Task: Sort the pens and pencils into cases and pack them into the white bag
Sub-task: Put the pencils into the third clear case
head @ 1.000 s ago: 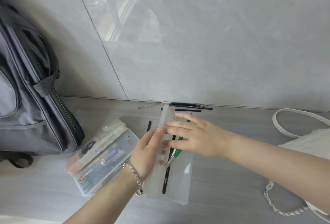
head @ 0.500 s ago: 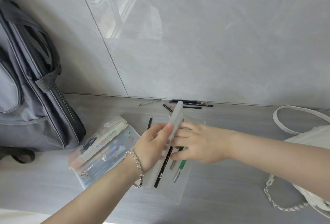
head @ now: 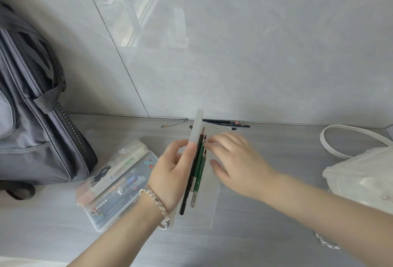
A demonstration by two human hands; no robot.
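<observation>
Lid of frosted case is now standing nearly on edge vs. half a sec ago, left hand tipping it, fingers pressed on its rim. Right hand is hovering over pencils in the tray, fingers spread, blurred. Step looks like filling/closing this case. Next: fetch loose pencils by the wall, shut lid. White bag is waiting well to the right on the surface.

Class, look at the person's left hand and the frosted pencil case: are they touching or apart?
Touching. The head view shows the left hand with its thumb pressed on the raised lid of the frosted pencil case.
</observation>
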